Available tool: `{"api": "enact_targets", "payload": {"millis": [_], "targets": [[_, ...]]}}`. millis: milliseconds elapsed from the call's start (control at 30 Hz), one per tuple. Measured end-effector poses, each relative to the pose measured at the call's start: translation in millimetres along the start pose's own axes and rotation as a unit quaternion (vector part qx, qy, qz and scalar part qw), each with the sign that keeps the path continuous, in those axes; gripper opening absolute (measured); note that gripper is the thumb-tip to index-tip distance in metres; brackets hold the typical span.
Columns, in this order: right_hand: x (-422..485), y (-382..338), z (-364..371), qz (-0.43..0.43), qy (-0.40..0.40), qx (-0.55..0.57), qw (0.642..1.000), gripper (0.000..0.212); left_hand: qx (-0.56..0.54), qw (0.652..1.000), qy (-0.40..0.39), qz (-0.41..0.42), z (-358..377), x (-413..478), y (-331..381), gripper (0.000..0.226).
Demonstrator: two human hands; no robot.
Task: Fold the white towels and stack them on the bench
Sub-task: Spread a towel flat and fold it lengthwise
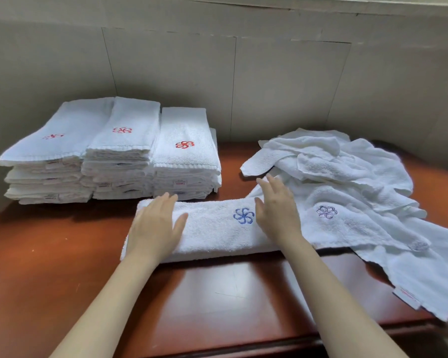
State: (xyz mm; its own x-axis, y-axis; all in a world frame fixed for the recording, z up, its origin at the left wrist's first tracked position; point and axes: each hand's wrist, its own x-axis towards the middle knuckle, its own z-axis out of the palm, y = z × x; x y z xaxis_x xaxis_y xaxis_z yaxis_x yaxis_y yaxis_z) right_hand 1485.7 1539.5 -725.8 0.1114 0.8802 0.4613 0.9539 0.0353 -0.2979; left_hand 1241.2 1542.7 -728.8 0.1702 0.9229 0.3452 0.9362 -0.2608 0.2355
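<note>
A white towel with a blue flower logo (212, 229) lies folded into a long strip across the middle of the reddish-brown bench (62, 254). My left hand (155, 223) lies flat on its left end, fingers straight. My right hand (274, 210) presses flat on its right part, just right of the logo. Three stacks of folded white towels with red logos (114, 153) stand side by side at the back left. A loose pile of unfolded white towels (347, 192) covers the right side of the bench and touches the strip's right end.
A grey panelled wall (217, 73) runs close behind the stacks and the pile. One loose towel hangs over the bench's front right edge (424, 288). Bare bench top shows in front of the strip and at the left.
</note>
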Motion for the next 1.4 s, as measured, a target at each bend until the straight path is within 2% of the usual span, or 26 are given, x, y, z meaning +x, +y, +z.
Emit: {"api": "enact_targets", "payload": {"millis": [67,133,467,667,733,800,867,933,1033,1100,1167,1233,1267,1333,1400], "targets": [[-3,7,14,0.019,-0.140,-0.049,0.989,0.049,0.049,0.995,-0.088,-0.012,11,-1,-3,0.059],[-5,16,23,0.045,-0.208,-0.062,0.975,0.048,0.069,0.989,-0.133,-0.019,15,-1,-9,0.062],[-9,14,24,0.059,-0.216,-0.071,0.972,0.052,0.080,0.986,-0.149,-0.009,17,0,-17,0.065],[-8,-4,-1,0.024,-0.209,-0.173,0.962,0.043,0.040,0.990,-0.124,0.055,12,5,-47,0.055],[-4,-8,-10,0.005,-0.198,-0.186,0.962,0.041,-0.039,0.995,-0.094,0.012,8,4,-64,0.050],[-4,-10,-12,0.002,-0.172,-0.167,0.971,0.039,-0.108,0.988,-0.066,-0.091,3,1,-74,0.057],[-7,-8,-7,0.014,-0.157,-0.117,0.981,0.037,-0.151,0.965,-0.059,-0.206,0,-2,-75,0.070],[-12,-4,2,0.021,-0.193,-0.082,0.978,0.043,-0.169,0.943,-0.069,-0.278,-3,-4,-73,0.074],[-12,3,12,0.033,-0.228,-0.061,0.971,0.050,-0.230,0.905,-0.128,-0.334,-8,-9,-68,0.057],[-11,4,14,0.036,-0.226,-0.059,0.972,0.050,-0.349,0.861,-0.134,-0.344,-12,-11,-66,0.032],[-9,1,10,0.037,-0.209,-0.077,0.974,0.048,-0.490,0.790,-0.082,-0.359,-19,-9,-66,0.014],[-9,-7,4,0.024,-0.196,-0.087,0.976,0.040,-0.560,0.740,0.029,-0.372,-21,-6,-73,0.017],[-10,-14,1,0.011,-0.209,-0.064,0.976,0.037,-0.559,0.731,0.086,-0.383,-22,-4,-77,0.020],[-17,-30,-1,-0.019,-0.286,0.002,0.958,0.040,-0.542,0.717,0.158,-0.408,-21,-3,-86,0.024],[-27,-45,1,-0.052,-0.336,0.033,0.940,0.043,-0.541,0.695,0.157,-0.447,-18,-5,-94,0.033]]}}
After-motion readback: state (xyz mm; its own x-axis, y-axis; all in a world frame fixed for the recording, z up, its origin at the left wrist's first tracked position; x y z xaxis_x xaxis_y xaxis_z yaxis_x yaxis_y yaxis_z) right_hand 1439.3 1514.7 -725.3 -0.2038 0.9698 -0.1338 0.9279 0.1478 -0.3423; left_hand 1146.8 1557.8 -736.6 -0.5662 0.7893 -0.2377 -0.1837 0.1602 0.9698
